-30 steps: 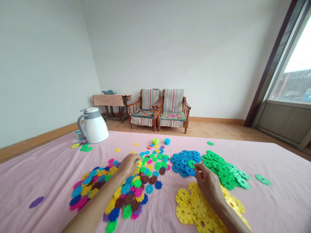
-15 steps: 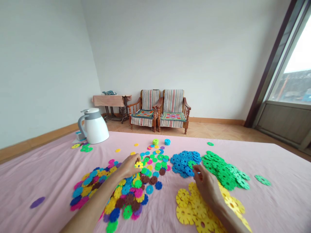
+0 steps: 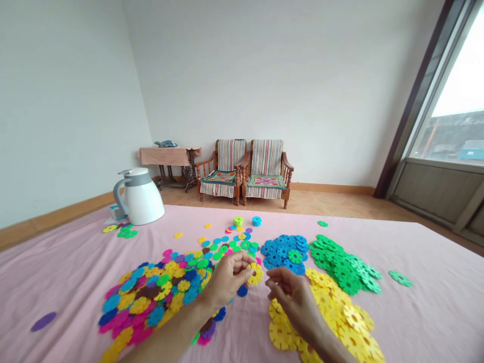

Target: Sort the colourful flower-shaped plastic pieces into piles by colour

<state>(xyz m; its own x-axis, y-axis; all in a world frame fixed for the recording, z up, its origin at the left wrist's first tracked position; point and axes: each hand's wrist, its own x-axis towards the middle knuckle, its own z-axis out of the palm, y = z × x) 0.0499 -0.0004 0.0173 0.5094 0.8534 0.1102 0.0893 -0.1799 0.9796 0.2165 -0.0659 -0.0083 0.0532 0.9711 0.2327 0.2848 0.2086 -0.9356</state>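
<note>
Between the fingers of my left hand (image 3: 232,277) is a yellow notched disc (image 3: 254,274), held above the cloth. My right hand (image 3: 289,290) is just right of that disc, its fingers curled and parted, with nothing visible in them. Below and beyond my right hand lie a yellow pile (image 3: 333,312), a blue pile (image 3: 282,249) with one green disc (image 3: 295,256) on it, and a green pile (image 3: 342,267). A mixed-colour pile (image 3: 151,292) spreads under and left of my left arm.
A white jug (image 3: 142,199) stands at the back left of the pink cloth (image 3: 434,307). Small lime (image 3: 238,221) and blue (image 3: 256,221) stacks sit at the far middle. A purple disc (image 3: 44,321) lies at left. Two chairs (image 3: 265,176) stand beyond.
My left hand has moved right with the yellow disc. My right hand has moved left, away from the green disc on the blue pile, toward the yellow disc. The view has shifted slightly.
</note>
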